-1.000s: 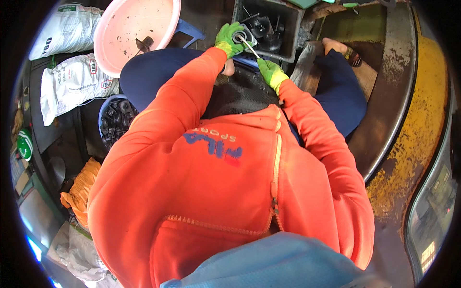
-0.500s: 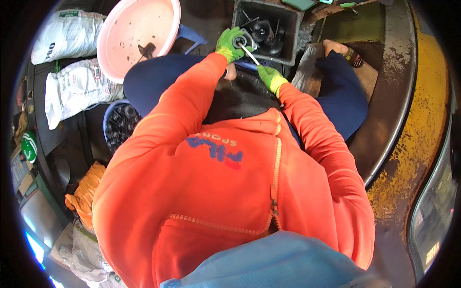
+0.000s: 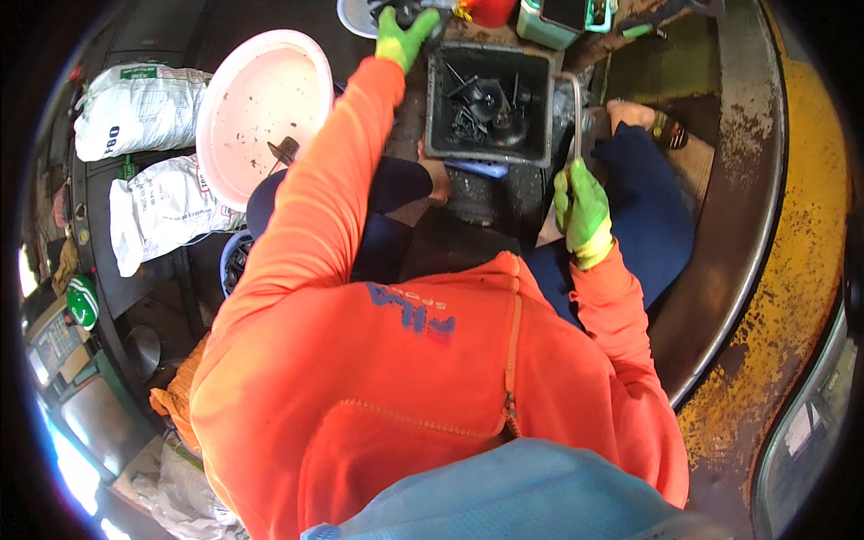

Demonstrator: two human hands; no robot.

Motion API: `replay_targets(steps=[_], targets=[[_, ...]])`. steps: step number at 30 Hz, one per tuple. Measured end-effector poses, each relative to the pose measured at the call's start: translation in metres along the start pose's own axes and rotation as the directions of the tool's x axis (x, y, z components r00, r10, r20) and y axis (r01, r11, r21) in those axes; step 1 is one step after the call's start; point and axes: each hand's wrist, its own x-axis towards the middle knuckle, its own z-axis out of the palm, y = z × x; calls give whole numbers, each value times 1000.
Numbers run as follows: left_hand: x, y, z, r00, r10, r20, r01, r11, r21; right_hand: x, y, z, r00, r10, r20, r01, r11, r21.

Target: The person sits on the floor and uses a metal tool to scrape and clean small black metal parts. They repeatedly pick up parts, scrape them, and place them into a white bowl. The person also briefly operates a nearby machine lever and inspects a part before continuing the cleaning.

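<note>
At the far edge, my left hand (image 3: 405, 38), in a green glove, has its fingers around a dark rounded part (image 3: 409, 13). The part is over or beside a pale basin (image 3: 357, 16), and its shape is half hidden. My gloved right hand (image 3: 585, 209) is closed on a slim metal rod with a bent end (image 3: 577, 117), held upright to the right of a grey bin (image 3: 489, 154). Inside the bin lie a dark dome-shaped part (image 3: 507, 130) and loose small dark pieces (image 3: 464, 120).
A pink basin (image 3: 211, 126) with a dark piece in it stands at the left, beside two white sacks (image 3: 139, 112). A blue-rimmed tub (image 3: 227, 256) holds black parts. Far right are a green container (image 3: 549, 31) and a red container (image 3: 490, 11). A rusty yellow edge (image 3: 778, 270) curves along the right.
My left hand has moved away and up from the bin's near-left corner with a dark part. My right hand has drawn the rod off that part and moved right and nearer to me.
</note>
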Motion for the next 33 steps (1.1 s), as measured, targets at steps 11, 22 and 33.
replay_targets(steps=[11, 22, 33], targets=[[-64, -21, 96, 892, -91, 443, -266, 686, 677, 11, -18, 7, 995, 59, -77, -41, 974, 223], [-85, 16, 3, 785, -415, 460, 498, 864, -71, 35, 38, 5, 988, -78, 133, 101, 980, -171], [-159, -66, -31, 908, -298, 295, 255, 951, 175, 66, 106, 36, 984, -66, 165, 177, 285, -942]])
